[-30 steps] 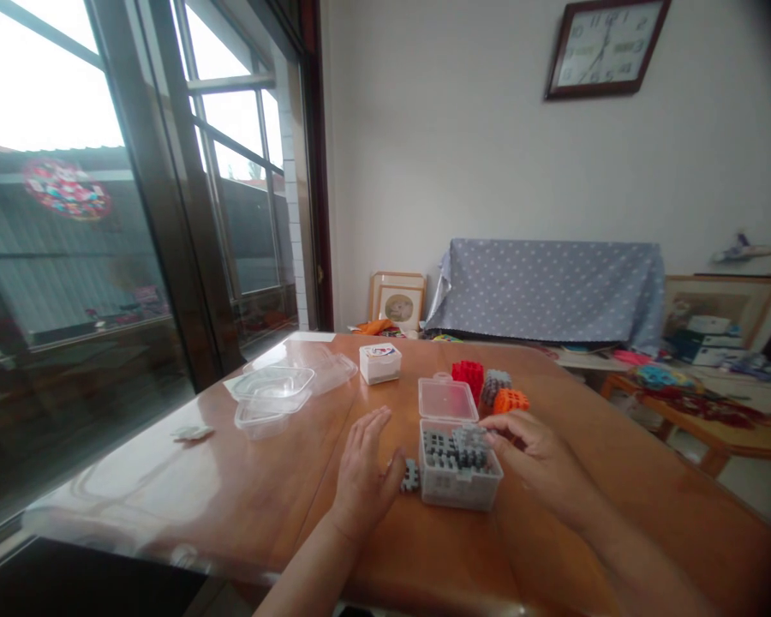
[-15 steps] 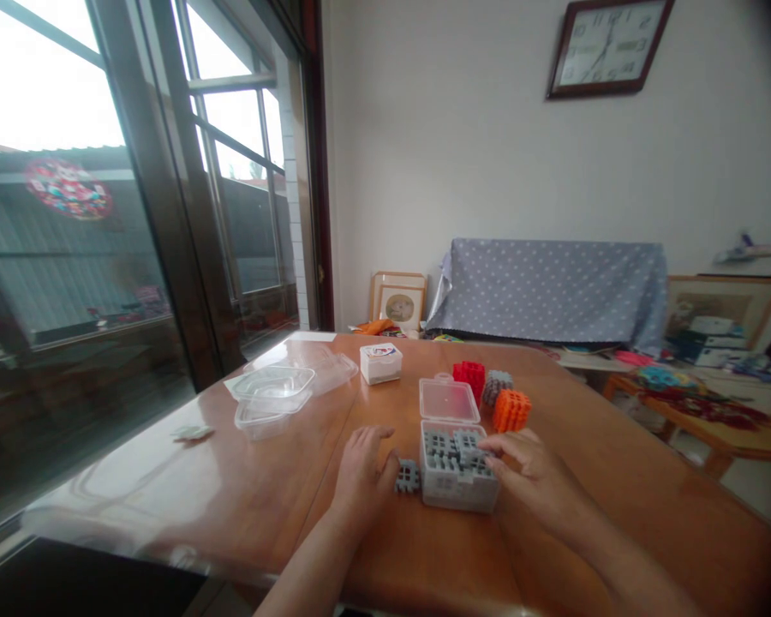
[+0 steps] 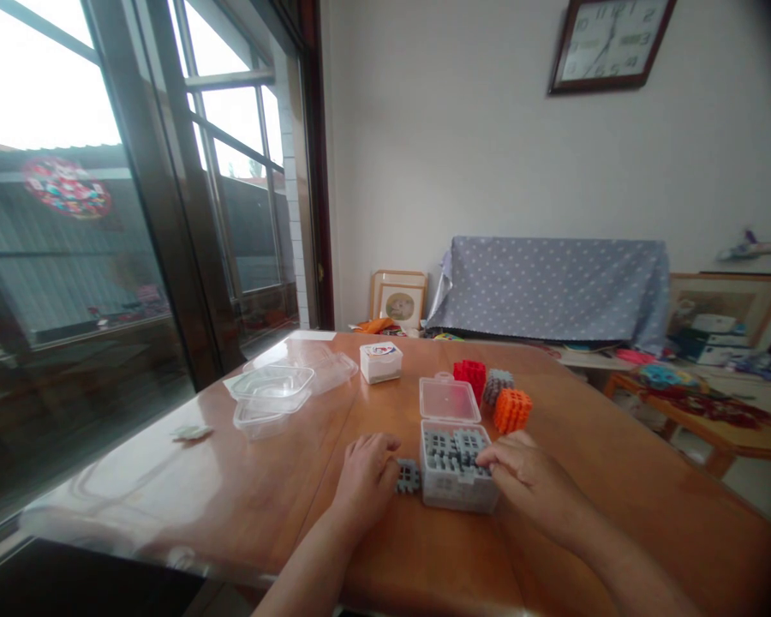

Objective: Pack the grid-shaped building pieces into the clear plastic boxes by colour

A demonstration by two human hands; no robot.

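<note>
Grey interlocking blocks (image 3: 442,443) with square holes fill a clear plastic box (image 3: 459,492) in front of me. The box's lid (image 3: 450,400) lies folded back on the far side. My right hand (image 3: 525,470) is at the box's right rim, its fingers curled and closed on a grey interlocking block in the right part; the fingers partly hide that block. To the left of the box, my left hand (image 3: 367,470) rests low over the table, open, with thumb and fingers apart. A loose grey block (image 3: 408,476) lies between its thumb and the box.
Behind the box stand red (image 3: 469,379), dark grey (image 3: 499,386) and orange (image 3: 512,412) block cubes. A white lidded box (image 3: 381,364) is farther back. Clear plastic containers (image 3: 273,390) and a small pale packet (image 3: 192,433) lie to the left on the wooden table (image 3: 231,506).
My right hand's fingers have moved slightly down into the box, and the tilted grey block there now lies flatter. My left hand has barely shifted; its fingers are a little more bent.
</note>
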